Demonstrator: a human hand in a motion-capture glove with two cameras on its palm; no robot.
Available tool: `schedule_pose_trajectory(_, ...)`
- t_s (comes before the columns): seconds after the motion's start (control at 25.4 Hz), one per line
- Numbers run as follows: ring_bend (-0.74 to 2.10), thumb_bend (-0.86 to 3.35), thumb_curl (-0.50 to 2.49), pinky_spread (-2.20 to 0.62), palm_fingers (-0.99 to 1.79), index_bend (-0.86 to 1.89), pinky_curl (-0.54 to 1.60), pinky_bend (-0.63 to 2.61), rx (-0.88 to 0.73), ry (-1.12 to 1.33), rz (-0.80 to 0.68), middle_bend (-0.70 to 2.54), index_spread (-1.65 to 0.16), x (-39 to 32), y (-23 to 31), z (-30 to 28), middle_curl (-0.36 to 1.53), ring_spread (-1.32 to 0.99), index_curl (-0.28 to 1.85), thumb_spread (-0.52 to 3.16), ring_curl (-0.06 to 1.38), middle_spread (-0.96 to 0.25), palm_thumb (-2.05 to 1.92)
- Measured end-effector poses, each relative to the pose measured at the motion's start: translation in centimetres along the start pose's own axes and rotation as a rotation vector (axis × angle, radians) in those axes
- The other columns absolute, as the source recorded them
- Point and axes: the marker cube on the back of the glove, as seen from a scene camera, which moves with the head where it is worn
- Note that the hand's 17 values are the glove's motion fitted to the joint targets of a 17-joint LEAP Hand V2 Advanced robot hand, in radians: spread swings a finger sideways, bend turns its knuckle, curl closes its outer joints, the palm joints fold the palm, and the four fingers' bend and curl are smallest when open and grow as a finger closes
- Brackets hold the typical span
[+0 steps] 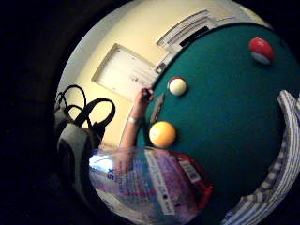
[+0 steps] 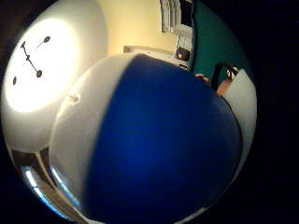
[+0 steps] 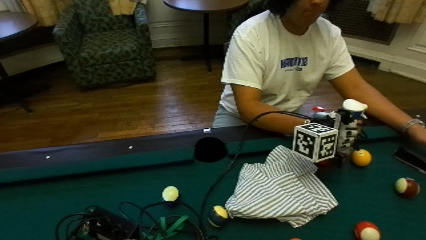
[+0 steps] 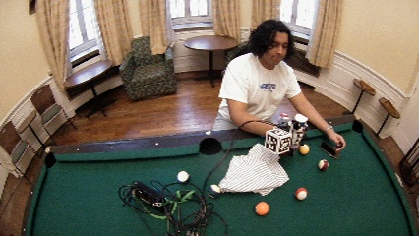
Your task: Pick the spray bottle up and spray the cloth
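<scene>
A person sits at the far side of a green felt counter (image 3: pixel 80 185) (a pool table scattered with balls). A striped cloth (image 3: pixel 279 192) lies crumpled near the middle. Just beyond its far right corner the gloved right hand (image 3: pixel 333 142) stands a spray bottle (image 3: pixel 349 125) upright, long axis vertical, white head on top; the cloth therefore lies below and to the left of the nozzle. The grip appears wrapped round the bottle, whose labelled body fills both palm views, but the fingers themselves are hidden, and which way the nozzle faces cannot be made out.
</scene>
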Motion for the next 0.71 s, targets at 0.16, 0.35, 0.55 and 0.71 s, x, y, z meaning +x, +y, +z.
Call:
schedule_pose_trajectory(0.16,0.66,-0.03,0.81,-0.33,1.37,0.35,0.4,0.41,-0.044,-0.008,0.004,0.58,-0.28,0.1,0.2,0.0,0.53,-0.23,0.6,0.21,0.47,-0.24,0.89)
schedule_pose_trajectory(0.35,0.64,-0.04,0.8,-0.28,1.3,0.29,0.39,0.4,-0.115,0.011,0.025,0.58,-0.29,0.7,1.0,-0.2,0.53,-0.2,0.58,0.26,0.46,-0.23,0.89)
schedule_pose_trajectory(0.55,0.62,-0.04,0.78,-0.19,1.15,0.21,0.38,0.33,-0.192,0.068,0.037,0.51,-0.31,1.9,1.8,-1.0,0.5,-0.2,0.56,0.37,0.44,-0.24,0.87)
schedule_pose_trajectory(0.71,0.57,-0.07,0.73,-0.12,1.08,0.17,0.36,0.24,-0.252,0.177,0.03,0.48,-0.33,2.7,2.2,-2.3,0.48,-0.2,0.52,0.56,0.43,-0.24,0.78)
